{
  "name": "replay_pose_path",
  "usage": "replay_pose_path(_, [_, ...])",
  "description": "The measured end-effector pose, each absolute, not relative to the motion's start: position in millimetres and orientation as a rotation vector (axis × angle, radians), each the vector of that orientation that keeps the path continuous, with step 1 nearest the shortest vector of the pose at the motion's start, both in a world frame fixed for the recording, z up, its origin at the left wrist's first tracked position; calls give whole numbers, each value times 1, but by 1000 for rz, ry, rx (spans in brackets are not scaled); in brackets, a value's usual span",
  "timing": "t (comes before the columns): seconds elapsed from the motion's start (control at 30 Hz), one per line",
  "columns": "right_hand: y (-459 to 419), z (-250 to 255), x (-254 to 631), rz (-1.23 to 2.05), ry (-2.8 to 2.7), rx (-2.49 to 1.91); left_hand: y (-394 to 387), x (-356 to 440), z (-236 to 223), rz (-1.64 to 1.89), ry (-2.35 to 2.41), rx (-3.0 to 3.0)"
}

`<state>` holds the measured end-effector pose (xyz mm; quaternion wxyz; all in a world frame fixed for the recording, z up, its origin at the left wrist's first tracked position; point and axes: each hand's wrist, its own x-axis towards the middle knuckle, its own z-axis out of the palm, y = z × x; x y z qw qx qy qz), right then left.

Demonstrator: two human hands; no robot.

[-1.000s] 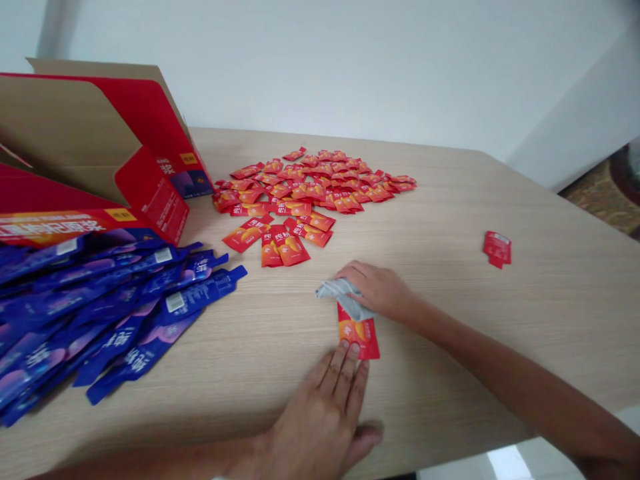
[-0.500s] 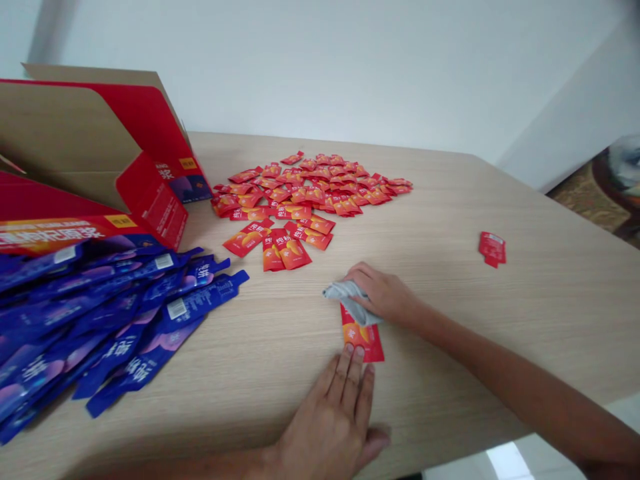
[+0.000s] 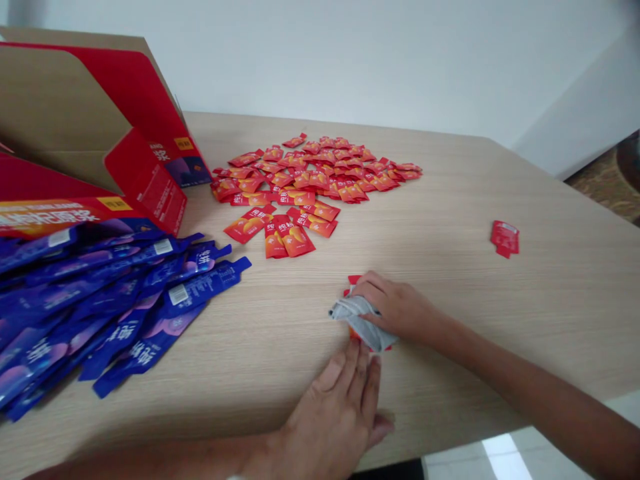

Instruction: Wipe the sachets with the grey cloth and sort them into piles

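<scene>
Fingers of the right hand (image 3: 393,307) are closed round a grey cloth (image 3: 365,323) over a red sachet (image 3: 354,280), lower centre; the left hand's (image 3: 333,413), nearly together, are laid at its near edge.

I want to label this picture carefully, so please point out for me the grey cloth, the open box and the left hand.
Grey cloth (image 3: 366,324): head view, its folded middle.
Open box (image 3: 70,110): head view, inner cardboard wall.
Left hand (image 3: 330,415): head view, back of the hand.

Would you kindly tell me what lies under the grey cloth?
A red sachet shows at the edges of the cloth; its middle is covered and cannot be seen.
</scene>
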<state>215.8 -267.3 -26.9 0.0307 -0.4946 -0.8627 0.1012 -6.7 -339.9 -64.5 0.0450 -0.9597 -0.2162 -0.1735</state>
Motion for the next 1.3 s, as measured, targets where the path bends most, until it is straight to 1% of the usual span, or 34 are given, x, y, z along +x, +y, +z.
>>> replay_pose_path(0.17, [-216,-20,225,122,-2531,-1641,-336,-7,-62,-564,-620,-2908])
replay_pose_path(0.27, [-227,-8,227,105,-2370,-1601,-336,-5,-60,-579,-589,-2893])
replay_pose_path(0.33, [-253,-3,223,165,-2313,-1559,-336,-3,-58,-577,-579,-2887])
replay_pose_path(0.43, [-293,-7,212,370,-2484,-1488,-336,-1,-57,-515,-598,-2932])
replay_pose_path(0.53, [-296,-21,209,461,-2586,-1522,-337,0,-57,-506,-627,-2968])
replay_pose_path(0.63, [-256,-31,217,298,-2480,-1676,-337,-2,-58,-558,-651,-2947])
replay_pose_path(0.73, [-217,-27,229,117,-2386,-1789,-337,-4,-60,-541,-646,-2959])
replay_pose_path(0.83, [-224,-14,232,66,-2266,-1756,-337,-4,-63,-533,-641,-2974])
replay_pose_path(0.9, [-253,-9,225,115,-2233,-1689,-337,-4,-63,-536,-632,-2973])
replay_pose_path(1.0, [-297,-12,208,336,-2449,-1557,-337,-2,-60,-496,-642,-2997])
replay_pose_path(1.07, [-304,-19,201,426,-2554,-1562,-337,-1,-58,-472,-667,-3015])
replay_pose_path(1.13, [-288,-26,202,410,-2544,-1643,-337,-1,-58,-493,-667,-3005])
replay_pose_path(1.3, [-223,-19,222,143,-2421,-1813,-338,-3,-63,-575,-656,-2959])
